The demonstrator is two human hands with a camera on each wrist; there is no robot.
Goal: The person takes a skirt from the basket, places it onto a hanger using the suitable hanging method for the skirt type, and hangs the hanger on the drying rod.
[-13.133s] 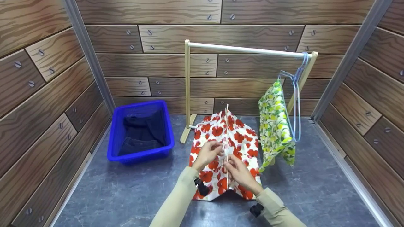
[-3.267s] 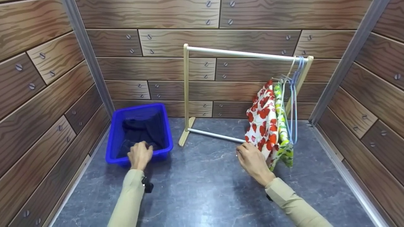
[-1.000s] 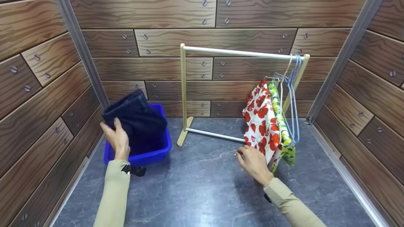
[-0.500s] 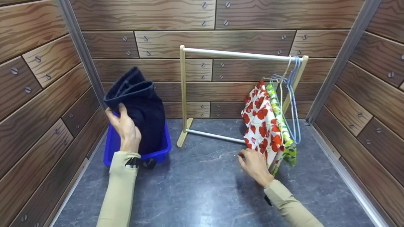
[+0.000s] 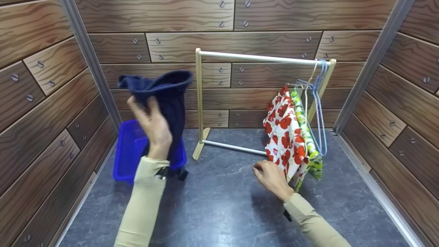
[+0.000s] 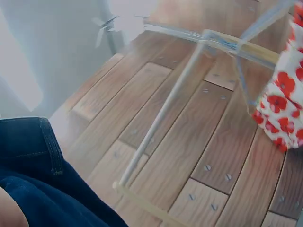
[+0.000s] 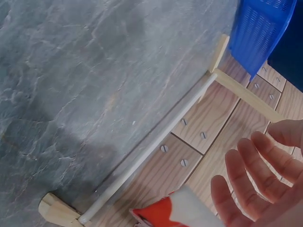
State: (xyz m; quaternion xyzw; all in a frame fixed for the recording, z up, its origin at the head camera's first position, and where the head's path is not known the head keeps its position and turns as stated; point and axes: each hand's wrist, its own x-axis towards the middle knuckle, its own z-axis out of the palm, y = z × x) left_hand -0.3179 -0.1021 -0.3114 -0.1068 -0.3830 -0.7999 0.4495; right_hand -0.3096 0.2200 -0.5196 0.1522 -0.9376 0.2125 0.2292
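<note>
My left hand [image 5: 157,128] holds a pair of dark blue jeans [image 5: 173,103] up over the blue basket [image 5: 123,161], gripping them near the waist; motion blurs the hand. A waistband with a belt loop [image 6: 52,151] shows in the left wrist view, while the lower part hangs behind my forearm. My right hand [image 5: 272,178] hovers beside the red-flowered cloth [image 5: 284,127], fingers loosely curled around nothing, as the right wrist view also shows. That cloth hangs from a cream hanger [image 5: 306,113] at the rack's right end, beside a lemon-print cloth [image 5: 313,161].
The clothes rack [image 5: 198,103] has wooden posts, a white top bar [image 5: 253,56] and a low bar [image 5: 235,147]. Blue hangers [image 5: 320,113] hang at its right end. Plank-patterned walls enclose the grey marbled floor [image 5: 219,199] on three sides.
Red-flowered cloth went from the floor to the rack. Later my left hand reached into the basket, lifted the jeans out and swung them right. My right hand has hardly moved lately.
</note>
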